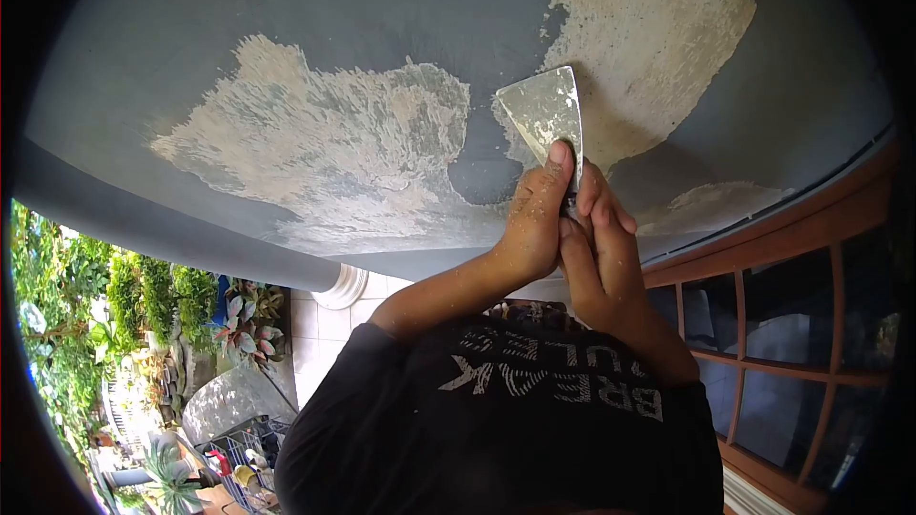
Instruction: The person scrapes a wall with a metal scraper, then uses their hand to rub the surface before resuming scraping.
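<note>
Metal scraper (546, 103), handle mostly hidden inside grip; cannot tell whether blade edge touches grey surface (401, 0). Brown-framed window (782, 324) cut off by dark lens edge. Left hand (536, 212) and right hand (609, 248) wrapped together around handle, left thumb along blade base. Blade fans beyond fingertips, near pale rough patch (658, 48). Black shirt (496, 448), lettering upside down: "BREAK" readable, next line partly, "RUL".

Single head-worn view (dark round its edges), forward and down, hands (536, 210) near.
</note>
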`<action>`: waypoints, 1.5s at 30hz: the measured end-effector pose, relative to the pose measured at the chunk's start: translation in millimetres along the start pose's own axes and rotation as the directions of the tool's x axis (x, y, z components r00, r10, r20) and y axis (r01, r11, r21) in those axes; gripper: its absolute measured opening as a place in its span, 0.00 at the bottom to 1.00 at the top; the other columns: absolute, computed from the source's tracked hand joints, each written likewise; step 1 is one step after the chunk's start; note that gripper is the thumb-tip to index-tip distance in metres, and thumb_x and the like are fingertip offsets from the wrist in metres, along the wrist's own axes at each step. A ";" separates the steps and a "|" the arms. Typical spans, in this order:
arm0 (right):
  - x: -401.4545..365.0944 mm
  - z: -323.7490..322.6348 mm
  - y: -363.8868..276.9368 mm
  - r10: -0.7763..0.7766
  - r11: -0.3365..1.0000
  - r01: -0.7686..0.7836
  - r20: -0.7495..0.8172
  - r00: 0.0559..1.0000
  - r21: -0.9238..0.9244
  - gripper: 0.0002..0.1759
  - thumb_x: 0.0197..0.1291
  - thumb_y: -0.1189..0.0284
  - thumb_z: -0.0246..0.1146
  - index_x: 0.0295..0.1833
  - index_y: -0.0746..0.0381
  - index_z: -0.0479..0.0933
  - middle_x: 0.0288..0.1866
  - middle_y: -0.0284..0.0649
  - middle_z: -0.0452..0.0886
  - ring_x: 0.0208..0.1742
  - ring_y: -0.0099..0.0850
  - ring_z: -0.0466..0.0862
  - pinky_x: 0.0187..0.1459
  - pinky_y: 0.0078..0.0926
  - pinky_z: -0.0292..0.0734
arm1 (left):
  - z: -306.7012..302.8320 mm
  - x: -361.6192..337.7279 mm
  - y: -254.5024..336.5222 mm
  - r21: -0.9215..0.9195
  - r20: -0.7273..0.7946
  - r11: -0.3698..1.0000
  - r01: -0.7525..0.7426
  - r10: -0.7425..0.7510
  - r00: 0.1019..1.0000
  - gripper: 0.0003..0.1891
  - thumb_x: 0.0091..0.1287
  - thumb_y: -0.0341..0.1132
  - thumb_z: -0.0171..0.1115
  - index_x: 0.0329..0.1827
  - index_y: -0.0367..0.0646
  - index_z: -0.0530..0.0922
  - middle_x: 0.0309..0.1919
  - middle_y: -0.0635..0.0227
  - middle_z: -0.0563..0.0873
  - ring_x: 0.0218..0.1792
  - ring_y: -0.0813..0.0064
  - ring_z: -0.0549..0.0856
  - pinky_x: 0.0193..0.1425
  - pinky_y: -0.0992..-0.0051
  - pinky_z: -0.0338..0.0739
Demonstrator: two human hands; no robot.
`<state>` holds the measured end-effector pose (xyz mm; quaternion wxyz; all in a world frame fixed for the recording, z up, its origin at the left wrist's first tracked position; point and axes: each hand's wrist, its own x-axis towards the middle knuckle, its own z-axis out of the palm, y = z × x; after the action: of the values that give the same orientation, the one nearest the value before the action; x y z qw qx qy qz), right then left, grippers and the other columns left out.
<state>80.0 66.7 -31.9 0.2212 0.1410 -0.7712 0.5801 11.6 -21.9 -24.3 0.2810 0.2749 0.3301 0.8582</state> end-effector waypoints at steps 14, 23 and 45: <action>-0.6 1.9 3.1 -0.018 1.000 0.017 -0.067 0.998 -0.022 0.11 0.61 0.80 0.53 0.49 0.72 0.67 0.41 0.50 0.72 0.41 0.38 0.77 0.42 0.32 0.71 | -1.2 6.2 -1.9 0.002 -0.007 1.000 -0.010 0.010 1.000 0.29 0.76 0.54 0.32 0.23 0.41 0.65 0.21 0.60 0.75 0.33 0.60 0.84 0.42 0.67 0.78; 0.1 -0.9 -11.7 0.083 0.996 -0.083 -0.003 0.997 -0.019 0.12 0.62 0.79 0.53 0.50 0.72 0.67 0.43 0.53 0.73 0.43 0.41 0.78 0.44 0.36 0.72 | -0.5 -0.6 -2.4 -0.070 -0.007 0.997 0.041 -0.041 0.999 0.28 0.76 0.55 0.32 0.23 0.43 0.65 0.21 0.63 0.73 0.33 0.56 0.83 0.49 0.61 0.76; 2.5 0.0 -15.5 -0.137 0.971 0.126 -0.039 0.990 -0.201 0.13 0.62 0.80 0.53 0.51 0.73 0.66 0.43 0.54 0.72 0.41 0.43 0.78 0.41 0.37 0.72 | -4.2 0.3 5.1 0.077 0.084 0.997 0.023 -0.030 0.996 0.30 0.76 0.55 0.29 0.23 0.42 0.66 0.21 0.63 0.74 0.32 0.58 0.83 0.46 0.61 0.78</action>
<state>85.1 62.3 -17.7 0.2920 0.1539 -0.8080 0.4881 7.1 -26.5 -23.2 0.2955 0.3173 0.3538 0.8287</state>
